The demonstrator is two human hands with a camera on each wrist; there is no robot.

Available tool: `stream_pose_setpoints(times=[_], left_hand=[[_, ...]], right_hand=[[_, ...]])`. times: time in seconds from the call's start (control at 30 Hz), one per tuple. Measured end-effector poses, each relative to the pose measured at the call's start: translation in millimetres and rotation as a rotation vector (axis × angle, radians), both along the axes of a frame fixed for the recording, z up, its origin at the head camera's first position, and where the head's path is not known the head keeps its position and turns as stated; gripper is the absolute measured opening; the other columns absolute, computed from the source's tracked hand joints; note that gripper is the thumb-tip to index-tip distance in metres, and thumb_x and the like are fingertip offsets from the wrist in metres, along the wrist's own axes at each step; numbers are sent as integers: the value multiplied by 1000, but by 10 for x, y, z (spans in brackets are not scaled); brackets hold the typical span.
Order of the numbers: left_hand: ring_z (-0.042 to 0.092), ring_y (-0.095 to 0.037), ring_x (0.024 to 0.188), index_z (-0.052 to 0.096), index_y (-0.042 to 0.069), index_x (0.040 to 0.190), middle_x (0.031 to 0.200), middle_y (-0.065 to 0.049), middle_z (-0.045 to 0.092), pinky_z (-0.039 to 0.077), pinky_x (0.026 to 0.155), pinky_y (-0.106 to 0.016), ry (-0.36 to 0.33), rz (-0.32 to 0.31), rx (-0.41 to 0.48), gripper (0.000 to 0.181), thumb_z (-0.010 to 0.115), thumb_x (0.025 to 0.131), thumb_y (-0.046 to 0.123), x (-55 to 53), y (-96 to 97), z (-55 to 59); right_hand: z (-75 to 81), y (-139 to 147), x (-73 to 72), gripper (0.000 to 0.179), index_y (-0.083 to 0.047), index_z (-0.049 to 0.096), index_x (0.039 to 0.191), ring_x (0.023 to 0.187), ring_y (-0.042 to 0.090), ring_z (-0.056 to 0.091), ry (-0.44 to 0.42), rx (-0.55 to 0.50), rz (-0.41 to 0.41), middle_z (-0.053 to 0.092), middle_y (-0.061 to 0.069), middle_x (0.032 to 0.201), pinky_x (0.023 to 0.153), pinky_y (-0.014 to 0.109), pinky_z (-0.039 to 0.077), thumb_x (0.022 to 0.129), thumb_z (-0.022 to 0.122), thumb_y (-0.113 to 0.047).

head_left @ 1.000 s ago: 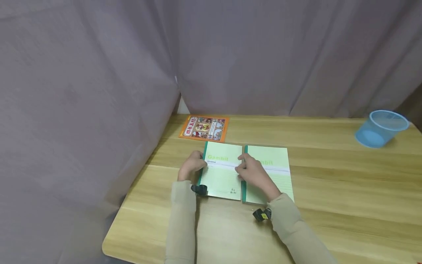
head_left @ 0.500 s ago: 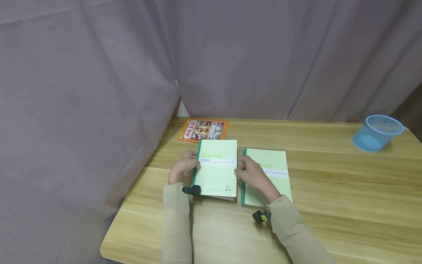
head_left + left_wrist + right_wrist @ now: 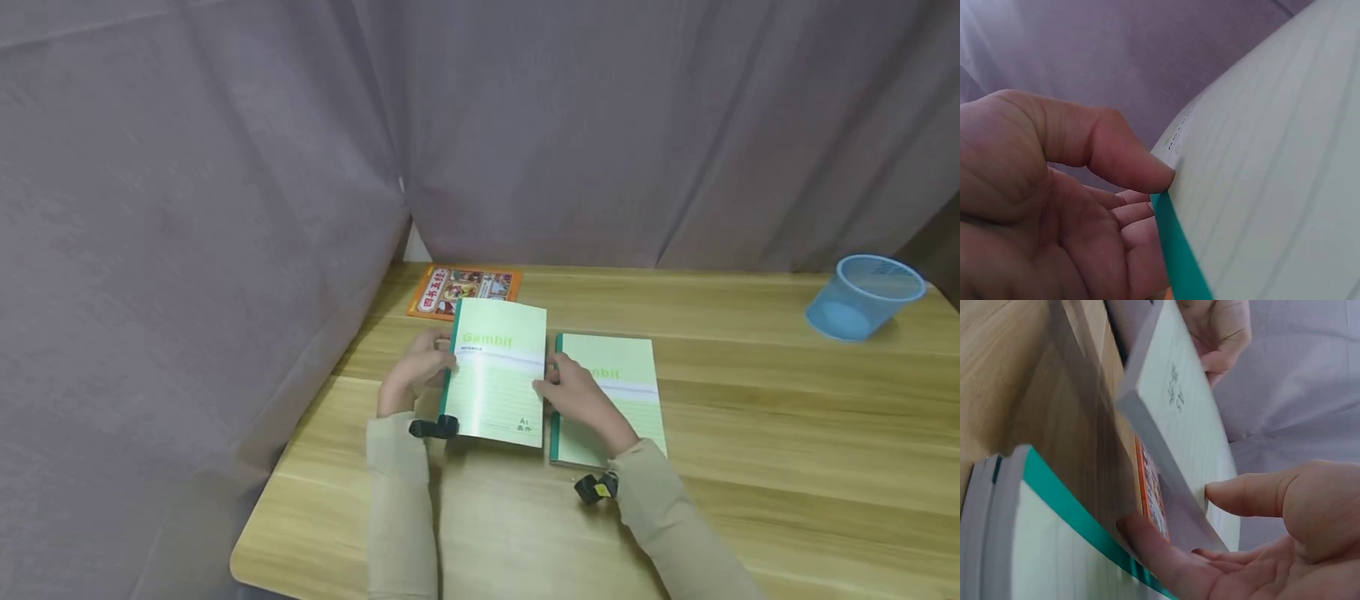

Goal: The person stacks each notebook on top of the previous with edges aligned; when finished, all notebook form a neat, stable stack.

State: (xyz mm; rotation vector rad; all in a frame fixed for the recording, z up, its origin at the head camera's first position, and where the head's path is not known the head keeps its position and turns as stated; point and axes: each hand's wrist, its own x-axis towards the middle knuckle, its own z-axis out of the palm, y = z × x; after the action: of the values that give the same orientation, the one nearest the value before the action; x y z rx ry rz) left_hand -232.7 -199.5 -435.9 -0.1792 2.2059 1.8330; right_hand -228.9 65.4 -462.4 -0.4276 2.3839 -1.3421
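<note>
A pale green "Gambit" notebook (image 3: 498, 379) with a teal spine is held up off the table between both hands, its lower edge lifted in the right wrist view. My left hand (image 3: 414, 373) grips the spine side, thumb (image 3: 1138, 165) on the cover and fingers behind. At the opposite edge my right hand (image 3: 583, 400) pinches it, thumb (image 3: 1250, 494) on the cover and fingers underneath. Just below the right hand lie matching notebooks (image 3: 618, 417), which show as a stack (image 3: 1054, 550) in the right wrist view.
An orange illustrated book (image 3: 427, 302) lies at the back left, partly covered by the raised notebook in the head view. A blue mesh basket (image 3: 847, 312) stands at the far right of the wooden table (image 3: 787, 433). Grey curtains (image 3: 562, 142) hang behind and along the left.
The left-hand notebook has come up off the table and shifted slightly left and away, now overlapping the orange book. The left hand moved left with it; the right hand closed on its right edge.
</note>
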Motion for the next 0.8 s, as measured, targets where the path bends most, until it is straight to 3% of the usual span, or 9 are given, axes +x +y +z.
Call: stream_pose_setpoints(times=[0.07,0.2,0.37,0.57,0.8], left_hand=[[38,-8,48,43,-7,142,107,-21,68,37,50,-23,5,-12,18,63,51,80,-15,3,3,18],[51,-12,58,42,-8,142,104,-20,66,43,54,-23,8,-25,16,63,50,81,-16,2,41,36],[49,-18,65,42,-9,142,89,-11,59,44,60,-28,8,-31,-17,61,52,82,-14,-15,93,24],[47,-15,63,42,-7,142,83,-5,53,44,62,-31,16,-56,-45,59,53,84,-11,-40,157,3],[40,-12,59,37,-9,145,82,-3,43,41,61,-34,21,-69,-68,62,55,85,-12,-54,276,32]], right_hand=[[2,8,-6,59,17,25,148,89,32,71,-16,-24,7,62,25,106,88,48,55,103,51,-12],[4,29,-33,62,18,21,149,88,34,72,-27,-62,-4,60,18,93,87,47,56,101,52,-6],[64,72,-49,63,18,23,147,83,32,71,-21,-66,-33,61,27,110,86,47,57,97,54,-2],[150,167,-66,61,17,30,145,77,28,70,-27,-88,-57,62,23,103,79,44,56,90,50,0],[214,340,-117,56,18,35,142,78,26,68,-31,-110,-44,58,26,108,76,42,60,92,53,2]])
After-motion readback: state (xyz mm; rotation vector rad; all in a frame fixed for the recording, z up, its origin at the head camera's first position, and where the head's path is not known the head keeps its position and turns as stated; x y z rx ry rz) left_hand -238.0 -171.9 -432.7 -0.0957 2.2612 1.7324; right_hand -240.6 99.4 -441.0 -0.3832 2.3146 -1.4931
